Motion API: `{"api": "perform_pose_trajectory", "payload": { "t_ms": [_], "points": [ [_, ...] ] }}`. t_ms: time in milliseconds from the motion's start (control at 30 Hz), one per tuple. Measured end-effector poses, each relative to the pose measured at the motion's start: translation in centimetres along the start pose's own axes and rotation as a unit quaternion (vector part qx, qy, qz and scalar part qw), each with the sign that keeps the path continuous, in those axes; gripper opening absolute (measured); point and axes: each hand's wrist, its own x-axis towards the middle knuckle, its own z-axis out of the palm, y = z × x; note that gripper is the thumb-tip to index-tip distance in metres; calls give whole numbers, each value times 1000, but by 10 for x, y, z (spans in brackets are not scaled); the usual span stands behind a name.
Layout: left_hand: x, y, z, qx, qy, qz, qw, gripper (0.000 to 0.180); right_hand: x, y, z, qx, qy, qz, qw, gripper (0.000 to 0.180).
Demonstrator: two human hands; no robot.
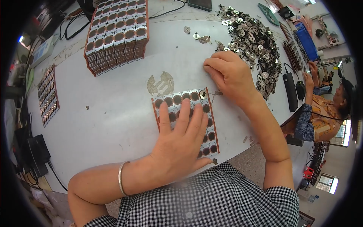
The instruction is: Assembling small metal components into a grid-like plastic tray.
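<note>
A flat tray of round brown cells (207,113), framed in orange, lies on the white table (113,113) in front of me. My left hand (181,140) rests flat on it, fingers spread, pressing it down. My right hand (228,75) hovers just beyond the tray's far right corner with fingers curled, its fingertips close to a small silver metal tab (202,94) sitting on the corner cell. Whether the fingers pinch another tab is hidden. A large heap of shiny metal tabs (257,41) spreads behind my right hand.
A tall stack of filled cell trays (117,36) stands at the back left. Another single tray (48,94) lies at the far left edge. Loose tabs (200,37) lie mid-table. Black cables and boxes lie around. Another person (321,109) works at the right.
</note>
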Motion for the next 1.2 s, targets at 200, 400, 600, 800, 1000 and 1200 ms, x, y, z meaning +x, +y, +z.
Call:
{"api": "perform_pose_trajectory", "payload": {
  "t_ms": [200,400,600,800,1000,1200],
  "points": [
    [-3,0,2,-15,14,-2,1000,94,-1,-43,-11,279,-47,200,938,14],
    [-1,0,1,-21,11,6,1000,94,-18,-23,-8,225,-68,235,943,13],
    [-1,0,2,-30,12,3,999,95,-31,-23,-17,97,-53,162,981,11],
    [0,-1,-4,-46,-1,3,999,97,-35,-25,-28,53,-76,132,987,15],
    [0,-1,-3,-53,-7,-2,999,93,-29,-29,-29,89,-108,130,982,13],
    [-1,2,0,-31,14,-2,999,91,-10,-59,-16,462,-117,372,796,6]
  ]
}}
